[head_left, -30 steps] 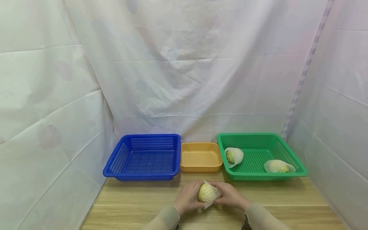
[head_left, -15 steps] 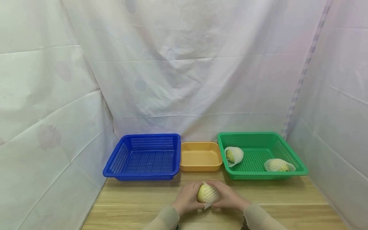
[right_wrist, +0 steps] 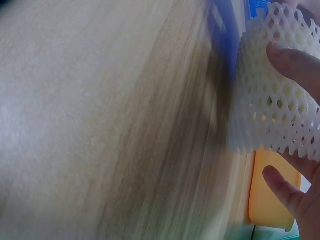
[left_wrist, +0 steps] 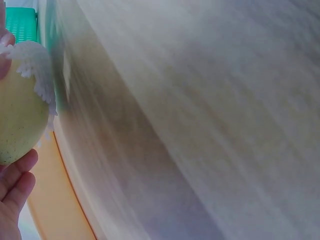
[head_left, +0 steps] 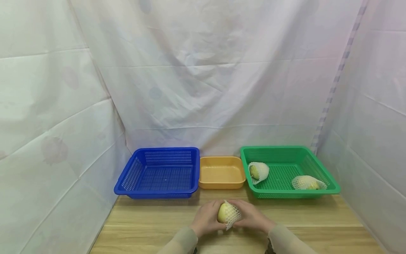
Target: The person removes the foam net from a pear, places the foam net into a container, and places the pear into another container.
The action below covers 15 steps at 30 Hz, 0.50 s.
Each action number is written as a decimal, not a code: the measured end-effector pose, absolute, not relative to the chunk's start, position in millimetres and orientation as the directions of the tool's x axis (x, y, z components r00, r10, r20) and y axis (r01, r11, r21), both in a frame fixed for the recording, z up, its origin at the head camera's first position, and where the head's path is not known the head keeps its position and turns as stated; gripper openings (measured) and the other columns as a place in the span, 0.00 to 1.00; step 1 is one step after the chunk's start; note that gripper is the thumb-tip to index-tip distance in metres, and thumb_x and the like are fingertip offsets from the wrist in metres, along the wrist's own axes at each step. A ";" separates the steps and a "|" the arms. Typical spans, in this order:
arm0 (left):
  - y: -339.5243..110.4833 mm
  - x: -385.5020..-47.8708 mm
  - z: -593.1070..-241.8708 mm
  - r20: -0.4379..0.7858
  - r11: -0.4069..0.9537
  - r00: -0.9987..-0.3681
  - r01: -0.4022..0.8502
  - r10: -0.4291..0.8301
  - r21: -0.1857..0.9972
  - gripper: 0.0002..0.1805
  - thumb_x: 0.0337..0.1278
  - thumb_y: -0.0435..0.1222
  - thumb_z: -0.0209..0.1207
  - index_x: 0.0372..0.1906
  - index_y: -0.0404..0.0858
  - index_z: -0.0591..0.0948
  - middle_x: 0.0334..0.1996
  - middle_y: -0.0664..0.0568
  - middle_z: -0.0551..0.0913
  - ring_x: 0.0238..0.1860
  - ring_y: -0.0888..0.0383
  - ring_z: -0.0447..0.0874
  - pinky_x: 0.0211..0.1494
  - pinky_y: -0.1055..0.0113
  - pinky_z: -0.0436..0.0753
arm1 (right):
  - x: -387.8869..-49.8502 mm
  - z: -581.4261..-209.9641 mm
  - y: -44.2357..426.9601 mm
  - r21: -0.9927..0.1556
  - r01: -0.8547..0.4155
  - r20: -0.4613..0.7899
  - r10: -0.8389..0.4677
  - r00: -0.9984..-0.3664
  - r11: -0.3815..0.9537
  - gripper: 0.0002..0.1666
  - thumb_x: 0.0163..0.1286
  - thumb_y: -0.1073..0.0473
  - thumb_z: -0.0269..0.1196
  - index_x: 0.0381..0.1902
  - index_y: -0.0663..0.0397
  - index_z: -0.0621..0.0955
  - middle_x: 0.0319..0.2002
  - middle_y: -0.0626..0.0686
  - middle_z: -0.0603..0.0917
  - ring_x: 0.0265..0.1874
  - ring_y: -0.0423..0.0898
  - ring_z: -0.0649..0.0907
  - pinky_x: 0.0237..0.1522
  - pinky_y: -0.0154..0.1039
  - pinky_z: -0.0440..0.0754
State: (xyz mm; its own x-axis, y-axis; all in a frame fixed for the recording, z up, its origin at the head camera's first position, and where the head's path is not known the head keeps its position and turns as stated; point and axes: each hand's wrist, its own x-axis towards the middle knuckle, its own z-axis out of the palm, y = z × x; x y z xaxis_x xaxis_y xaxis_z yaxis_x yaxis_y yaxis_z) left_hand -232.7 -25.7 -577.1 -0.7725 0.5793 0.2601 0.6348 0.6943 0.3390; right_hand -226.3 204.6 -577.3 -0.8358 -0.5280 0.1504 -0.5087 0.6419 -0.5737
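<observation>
A yellow pear [head_left: 222, 213], partly covered by a white foam net [head_left: 233, 213], is held between both hands just above the table. My left hand [head_left: 207, 218] grips the bare left side of the pear, fingers behind and thumb in front. My right hand [head_left: 252, 217] grips the netted right side, its thumb [right_wrist: 295, 62] lying on the net in the right wrist view. In the left wrist view the speckled bare end of the pear [left_wrist: 20, 115] shows, with the net's ragged edge [left_wrist: 42, 75] around it.
Behind the hands stand a blue basket [head_left: 155, 195], an orange tray [head_left: 221, 186] and a green basket [head_left: 295, 195]. Two net-wrapped pears lie in the green one, a left pear [head_left: 259, 171] and a right pear [head_left: 304, 182]. Pale cloth [head_left: 203, 95] hangs around the wooden table [head_left: 152, 225].
My right hand has shifted slightly left, and the net sits a little closer around the pear. The left hand has stayed nearly in place. The baskets and tray have not moved.
</observation>
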 end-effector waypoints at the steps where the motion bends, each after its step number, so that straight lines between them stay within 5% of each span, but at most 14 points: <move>1: -26.0 -232.9 -576.8 0.263 0.692 -0.772 0.636 0.579 0.341 0.42 0.35 0.54 0.73 0.61 0.47 0.72 0.51 0.57 0.79 0.49 0.61 0.78 0.51 0.62 0.78 | -226.4 -577.0 204.6 -0.575 -0.513 0.155 -0.530 -0.834 0.638 0.49 0.47 0.52 0.77 0.68 0.40 0.70 0.62 0.47 0.75 0.59 0.48 0.75 0.58 0.53 0.73; 15: -29.7 -232.4 -574.3 0.257 0.684 -0.772 0.634 0.581 0.360 0.42 0.35 0.53 0.72 0.61 0.46 0.72 0.50 0.57 0.79 0.49 0.62 0.77 0.49 0.64 0.78 | -227.9 -570.3 205.3 -0.603 -0.483 0.125 -0.523 -0.843 0.635 0.46 0.48 0.52 0.77 0.66 0.40 0.72 0.60 0.44 0.77 0.58 0.46 0.76 0.58 0.52 0.74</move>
State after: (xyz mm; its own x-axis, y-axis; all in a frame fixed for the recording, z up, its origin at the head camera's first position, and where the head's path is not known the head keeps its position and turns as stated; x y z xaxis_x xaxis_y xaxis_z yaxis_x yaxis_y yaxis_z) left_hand -232.4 -29.7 -574.3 -0.7725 0.5807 0.2571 0.6342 0.6841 0.3603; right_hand -227.9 205.3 -570.3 -0.8431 -0.5230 0.1248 -0.4831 0.6350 -0.6028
